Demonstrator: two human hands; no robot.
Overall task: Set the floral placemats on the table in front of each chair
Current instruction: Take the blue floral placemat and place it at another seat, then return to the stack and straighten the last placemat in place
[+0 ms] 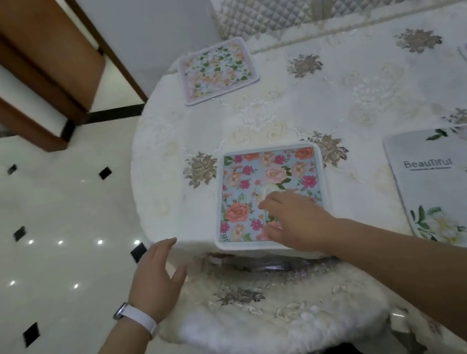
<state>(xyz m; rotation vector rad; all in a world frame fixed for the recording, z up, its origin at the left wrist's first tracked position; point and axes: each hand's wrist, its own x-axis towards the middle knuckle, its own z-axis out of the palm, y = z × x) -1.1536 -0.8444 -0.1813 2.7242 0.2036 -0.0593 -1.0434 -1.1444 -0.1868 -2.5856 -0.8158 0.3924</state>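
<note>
A: We've got our right hand (296, 222) pressing flat on the blue floral placemat (247, 193), at the near edge of the desk (337, 102), before the fluffy chair (267, 320).
B: And our left hand (157, 280) hangs released, fingers loose, beside the desk, holding nothing.

Blue placemat (269, 192) with pink and coral roses, pale green-leaf placemat (217, 70), cream embroidered tablecloth (335, 90), white quilted chairs (260, 0), black-diamond floor (50, 240)

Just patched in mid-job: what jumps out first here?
The bright blue floral placemat at the table's near edge, with the right hand resting on it, draws the eye first. A paler green-and-peach placemat lies at the far left before a quilted chair, and a big "Beautiful" mat sits to the right.
</note>
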